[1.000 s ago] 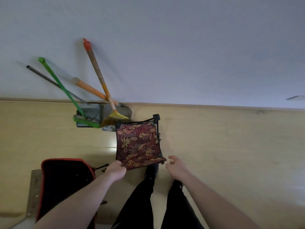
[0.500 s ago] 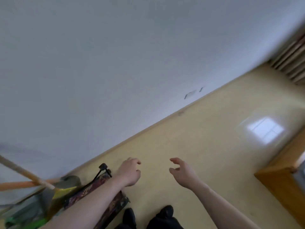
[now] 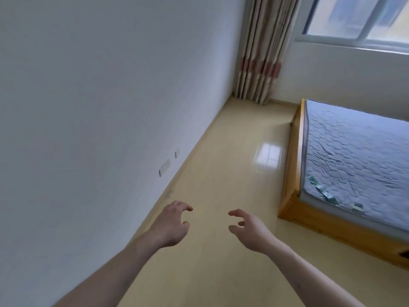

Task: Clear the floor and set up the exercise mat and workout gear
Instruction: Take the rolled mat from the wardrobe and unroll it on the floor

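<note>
Both forearms bare, stretched forward side by side. Left hand [image 3: 171,224] and right hand [image 3: 249,230] held apart in the air, fingers loosely curled, holding nothing.

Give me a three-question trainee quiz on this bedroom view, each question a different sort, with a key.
1. True or false: the left hand grips a mat.
2. Multiple choice: the bed stands on which side of the bare floor strip? A) the person's left B) the person's right C) it is not in view
3. Fill in: the curtain hangs in the corner beside the ______.

Key: 1. False; both it and the right hand hold nothing, fingers loosely curled. 2. B. 3. window.
</note>
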`<state>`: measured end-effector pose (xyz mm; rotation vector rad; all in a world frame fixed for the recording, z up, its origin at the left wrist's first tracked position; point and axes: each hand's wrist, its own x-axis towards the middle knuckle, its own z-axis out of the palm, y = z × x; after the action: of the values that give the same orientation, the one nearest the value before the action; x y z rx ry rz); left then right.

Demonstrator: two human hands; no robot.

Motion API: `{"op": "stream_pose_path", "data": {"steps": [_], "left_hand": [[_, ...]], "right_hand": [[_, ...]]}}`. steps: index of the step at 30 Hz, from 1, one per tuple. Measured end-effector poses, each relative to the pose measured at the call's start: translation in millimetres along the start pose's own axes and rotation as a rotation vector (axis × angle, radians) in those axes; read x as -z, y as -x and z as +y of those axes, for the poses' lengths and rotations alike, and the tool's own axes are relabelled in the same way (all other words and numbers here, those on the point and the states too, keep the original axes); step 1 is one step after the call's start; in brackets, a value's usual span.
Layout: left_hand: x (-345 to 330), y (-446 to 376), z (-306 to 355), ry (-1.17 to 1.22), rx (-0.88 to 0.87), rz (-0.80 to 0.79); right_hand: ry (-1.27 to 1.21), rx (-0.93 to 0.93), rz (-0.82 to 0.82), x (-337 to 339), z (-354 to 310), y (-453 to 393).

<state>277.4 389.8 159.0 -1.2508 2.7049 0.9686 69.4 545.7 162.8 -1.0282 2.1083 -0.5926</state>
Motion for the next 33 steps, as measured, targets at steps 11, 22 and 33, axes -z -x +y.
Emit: {"op": "stream_pose_path", "data": {"steps": [11, 22, 33], "left_hand": [[31, -154, 114, -0.161, -0.382, -0.074], [11, -295, 289, -0.239, -0.874, -0.230], [-118, -320, 537, -0.236, -1.250, -0.417]], "right_hand": [[-0.085, -0.094, 0.287, 121, 52, -35], [-0.276, -0.298, 0.727, 223, 108, -16], [-0.345, -0.497, 1.081, 336, 246, 72]]}}
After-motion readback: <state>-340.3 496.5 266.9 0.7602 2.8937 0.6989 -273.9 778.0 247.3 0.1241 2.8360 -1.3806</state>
